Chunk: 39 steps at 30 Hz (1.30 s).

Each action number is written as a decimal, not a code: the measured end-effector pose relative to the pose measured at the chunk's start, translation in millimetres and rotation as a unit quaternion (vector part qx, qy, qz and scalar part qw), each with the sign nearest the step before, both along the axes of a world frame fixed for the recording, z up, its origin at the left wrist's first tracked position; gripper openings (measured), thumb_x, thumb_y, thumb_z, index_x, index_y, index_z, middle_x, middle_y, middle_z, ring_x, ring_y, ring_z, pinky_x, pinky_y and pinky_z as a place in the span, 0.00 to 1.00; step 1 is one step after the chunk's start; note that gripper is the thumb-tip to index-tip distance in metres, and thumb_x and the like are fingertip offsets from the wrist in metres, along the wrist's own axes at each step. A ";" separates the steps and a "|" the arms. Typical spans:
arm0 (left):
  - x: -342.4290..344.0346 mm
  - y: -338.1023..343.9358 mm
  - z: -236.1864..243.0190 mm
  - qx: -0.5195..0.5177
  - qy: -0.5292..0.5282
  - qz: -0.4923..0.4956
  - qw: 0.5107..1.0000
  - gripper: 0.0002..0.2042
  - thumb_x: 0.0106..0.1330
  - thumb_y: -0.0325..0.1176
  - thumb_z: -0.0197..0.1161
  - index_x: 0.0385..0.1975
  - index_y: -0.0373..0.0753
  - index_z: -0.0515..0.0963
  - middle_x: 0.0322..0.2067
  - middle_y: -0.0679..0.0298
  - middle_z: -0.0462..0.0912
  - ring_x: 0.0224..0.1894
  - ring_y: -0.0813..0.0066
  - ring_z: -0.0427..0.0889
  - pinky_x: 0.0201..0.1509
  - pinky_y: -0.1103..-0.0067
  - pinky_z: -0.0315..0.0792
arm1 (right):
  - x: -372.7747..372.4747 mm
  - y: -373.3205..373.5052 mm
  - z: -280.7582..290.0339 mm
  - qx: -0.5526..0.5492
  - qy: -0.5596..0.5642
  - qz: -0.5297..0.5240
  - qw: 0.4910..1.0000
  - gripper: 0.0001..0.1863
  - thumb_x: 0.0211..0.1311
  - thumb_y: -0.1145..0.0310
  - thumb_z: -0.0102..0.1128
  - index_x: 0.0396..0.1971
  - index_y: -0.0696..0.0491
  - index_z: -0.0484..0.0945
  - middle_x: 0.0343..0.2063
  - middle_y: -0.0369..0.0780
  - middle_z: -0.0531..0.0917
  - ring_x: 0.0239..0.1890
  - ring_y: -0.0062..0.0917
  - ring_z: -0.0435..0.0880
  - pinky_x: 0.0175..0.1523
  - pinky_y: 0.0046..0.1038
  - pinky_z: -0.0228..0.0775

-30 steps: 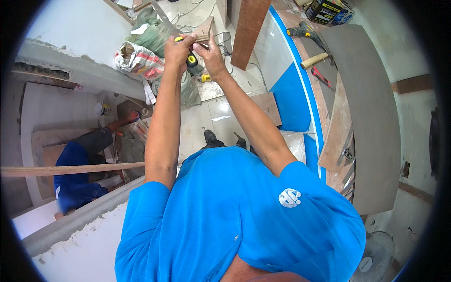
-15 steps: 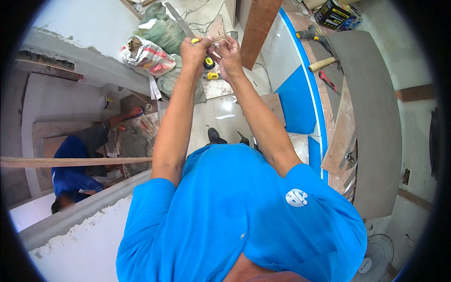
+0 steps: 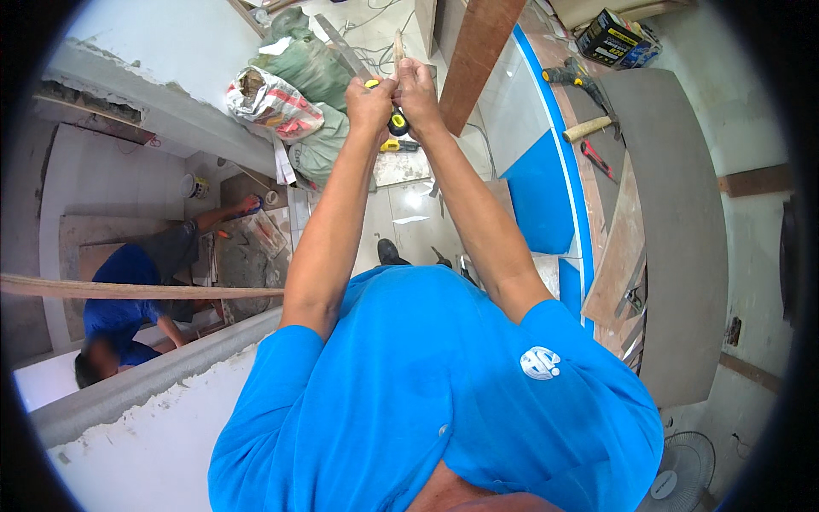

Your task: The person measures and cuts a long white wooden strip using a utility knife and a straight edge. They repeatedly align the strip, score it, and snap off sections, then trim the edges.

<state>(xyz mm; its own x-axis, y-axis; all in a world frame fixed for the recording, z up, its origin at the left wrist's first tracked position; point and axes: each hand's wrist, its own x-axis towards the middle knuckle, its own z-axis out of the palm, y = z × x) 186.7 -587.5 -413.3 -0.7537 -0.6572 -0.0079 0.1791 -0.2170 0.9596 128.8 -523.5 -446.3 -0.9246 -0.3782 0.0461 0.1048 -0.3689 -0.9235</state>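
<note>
My left hand (image 3: pixel 370 106) is closed around the black-and-yellow handle of a hand saw (image 3: pixel 339 49). Its long grey blade points away to the upper left; the teeth are too small to make out. Right beside it, my right hand (image 3: pixel 418 98) grips a thin strip of wood (image 3: pixel 398 47) that sticks up past the fingers. Both hands are close together, arms stretched forward. Below them on the floor lies a yellow-and-black tool (image 3: pixel 397 146), partly hidden by the hands and handle.
Green sacks (image 3: pixel 303 68) and a white-and-red sack (image 3: pixel 273 107) lie far left. A brown board (image 3: pixel 478 60) stands right of my hands. On the right-hand worktop are a hammer (image 3: pixel 590 128), a drill (image 3: pixel 573 78) and a red cutter (image 3: pixel 597 159). Another person (image 3: pixel 128 290) crouches at left.
The wood strip has turned from lying across my fingers to pointing away from me. My left hand and the saw have shifted right and slightly nearer, closer to my right hand.
</note>
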 end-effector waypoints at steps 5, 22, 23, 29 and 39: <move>-0.7 0.8 2.8 -0.004 -0.007 0.002 1.000 0.08 0.61 0.23 0.66 0.32 0.35 0.71 0.28 0.62 0.79 0.27 0.75 0.79 0.29 0.78 0.74 | -9.8 -3.5 -2.0 0.114 0.058 -0.033 0.991 0.29 0.77 0.51 0.50 0.57 0.65 0.72 0.41 0.46 0.85 0.42 0.25 0.84 0.44 0.26 0.77; 24.2 29.8 -25.5 0.167 0.012 -0.027 0.985 0.10 0.59 0.16 0.59 0.40 0.32 0.72 0.33 0.58 0.82 0.28 0.70 0.84 0.30 0.75 0.81 | -11.2 21.8 -20.3 0.146 0.059 0.011 0.987 0.28 0.64 0.66 0.68 0.60 0.64 0.72 0.40 0.44 0.86 0.25 0.19 0.83 0.21 0.22 0.73; 24.3 31.2 -26.8 0.170 0.021 -0.030 0.985 0.10 0.60 0.16 0.60 0.41 0.32 0.72 0.34 0.58 0.82 0.28 0.70 0.84 0.29 0.75 0.81 | -8.3 25.6 -16.2 0.151 0.064 0.011 0.986 0.29 0.64 0.66 0.68 0.61 0.64 0.72 0.37 0.43 0.86 0.23 0.19 0.83 0.19 0.22 0.71; 25.2 39.1 -34.3 0.144 0.001 -0.046 0.989 0.11 0.60 0.17 0.61 0.43 0.32 0.74 0.34 0.58 0.83 0.28 0.71 0.85 0.28 0.77 0.81 | 5.7 43.5 -9.0 0.106 0.000 -0.018 0.994 0.27 0.64 0.68 0.68 0.57 0.69 0.74 0.46 0.44 0.83 0.32 0.20 0.83 0.27 0.22 0.75; 33.3 62.9 -48.4 0.148 -0.013 -0.044 0.988 0.11 0.59 0.16 0.61 0.41 0.30 0.74 0.32 0.59 0.82 0.29 0.71 0.84 0.29 0.76 0.81 | 7.0 74.7 -38.5 0.029 -0.110 0.054 0.992 0.36 0.64 0.65 0.70 0.63 0.73 0.66 0.73 0.48 0.60 0.34 0.21 0.85 0.24 0.19 0.75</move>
<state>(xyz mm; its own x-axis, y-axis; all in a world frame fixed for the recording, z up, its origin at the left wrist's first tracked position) 220.0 -524.6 -461.8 -0.8044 -0.5559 -0.2096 0.1242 -0.5024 0.8557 135.8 -448.8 -484.8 -0.8634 -0.4722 -0.1774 0.3425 -0.2904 -0.8935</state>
